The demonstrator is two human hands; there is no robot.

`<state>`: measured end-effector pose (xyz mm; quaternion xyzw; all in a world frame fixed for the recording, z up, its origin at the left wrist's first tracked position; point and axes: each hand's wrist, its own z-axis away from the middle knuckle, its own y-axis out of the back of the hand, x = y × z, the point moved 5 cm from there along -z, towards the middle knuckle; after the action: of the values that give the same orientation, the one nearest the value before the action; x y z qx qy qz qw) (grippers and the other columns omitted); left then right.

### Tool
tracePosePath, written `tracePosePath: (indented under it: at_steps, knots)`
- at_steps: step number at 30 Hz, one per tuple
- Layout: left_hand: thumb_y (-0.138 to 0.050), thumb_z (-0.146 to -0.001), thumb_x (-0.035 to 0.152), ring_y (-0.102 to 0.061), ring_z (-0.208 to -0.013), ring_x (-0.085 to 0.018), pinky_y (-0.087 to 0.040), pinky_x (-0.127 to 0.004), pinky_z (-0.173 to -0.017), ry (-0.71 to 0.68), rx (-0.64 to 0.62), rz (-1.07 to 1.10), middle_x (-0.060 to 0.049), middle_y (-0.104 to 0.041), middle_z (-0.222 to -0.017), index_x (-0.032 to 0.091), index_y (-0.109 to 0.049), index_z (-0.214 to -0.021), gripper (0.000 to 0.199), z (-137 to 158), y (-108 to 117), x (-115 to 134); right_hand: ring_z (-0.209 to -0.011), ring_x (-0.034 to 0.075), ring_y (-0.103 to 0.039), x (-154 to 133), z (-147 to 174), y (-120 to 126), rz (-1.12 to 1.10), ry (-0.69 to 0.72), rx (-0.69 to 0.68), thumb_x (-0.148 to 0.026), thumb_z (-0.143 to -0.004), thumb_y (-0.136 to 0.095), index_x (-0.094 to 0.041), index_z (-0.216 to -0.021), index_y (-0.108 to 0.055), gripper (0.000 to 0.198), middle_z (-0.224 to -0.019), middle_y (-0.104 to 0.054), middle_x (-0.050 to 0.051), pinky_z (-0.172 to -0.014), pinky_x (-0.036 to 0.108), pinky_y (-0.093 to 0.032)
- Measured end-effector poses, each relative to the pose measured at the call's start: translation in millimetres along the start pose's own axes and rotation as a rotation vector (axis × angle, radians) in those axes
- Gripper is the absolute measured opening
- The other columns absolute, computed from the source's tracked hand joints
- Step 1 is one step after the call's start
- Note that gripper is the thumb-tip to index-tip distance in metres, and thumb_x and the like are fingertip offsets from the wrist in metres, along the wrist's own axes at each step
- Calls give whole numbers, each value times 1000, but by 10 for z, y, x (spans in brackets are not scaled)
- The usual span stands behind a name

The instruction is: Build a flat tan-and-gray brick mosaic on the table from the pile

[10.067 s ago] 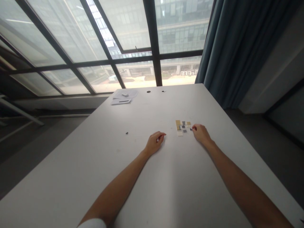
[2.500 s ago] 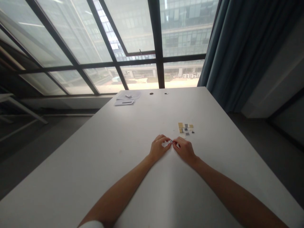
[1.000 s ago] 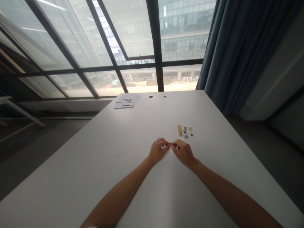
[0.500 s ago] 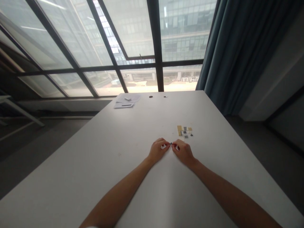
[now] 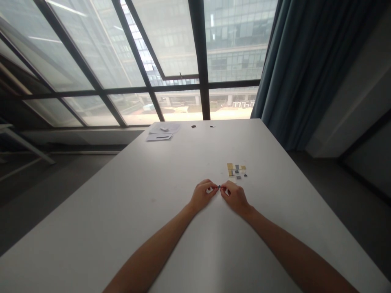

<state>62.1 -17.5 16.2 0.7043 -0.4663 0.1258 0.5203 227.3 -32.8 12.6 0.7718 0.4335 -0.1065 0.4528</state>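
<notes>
Between my fingertips, just above or on the white table (image 5: 171, 171), is a tiny dark piece (image 5: 219, 186), too small to name. My left hand (image 5: 203, 195) pinches it from the left, thumb and index finger closed. From the other side my right hand (image 5: 234, 195) pinches it as well, so the fingertips of both hands almost meet. A little beyond my right hand lies a group of small flat tan and dark pieces (image 5: 230, 166), set close together. One small black piece (image 5: 245, 175) sits at the group's right edge.
Papers (image 5: 159, 137) with a small white object (image 5: 164, 129) on them lie at the table's far left corner. Two dark round spots, one a hole (image 5: 193, 126), are near the far edge. Windows stand behind, and a blue curtain (image 5: 281, 81) hangs at the right.
The view has tilted slightly, so the table sits a little lower in the picture. Both hands keep their pinch on the tiny piece, which appears turned slightly.
</notes>
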Motion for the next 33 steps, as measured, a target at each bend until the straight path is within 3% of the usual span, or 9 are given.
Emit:
tracePosePath:
  at_steps: [9,18,33]
  knots:
    - [-68,-88,25,-58,-74,-12,-45,-24,-68,1,-8,12,-3,-67,-81,20,-75,-88,9,3,-12,-20,-65,13,-56,27,-1,-21,-10,-5,5,-16,-88,-58,-20,-83,-65,9,-76,-63,0,-65,24,-41]
    - [-66,-90,27,-58,-74,-13,-47,-24,-68,10,-19,34,-4,-69,-90,23,-75,-107,20,11,-40,-44,-63,12,-55,16,-11,-15,-21,-15,2,-14,-87,-57,-19,-84,-66,11,-77,-64,1,-63,23,-40]
    - [-70,-86,27,-55,-72,-12,-44,-24,-66,-26,-3,33,-3,-66,-84,20,-74,-95,13,16,3,11,-65,12,-54,49,-4,-44,-69,-5,-44,-16,-89,-56,-20,-86,-66,10,-77,-62,0,-65,23,-40]
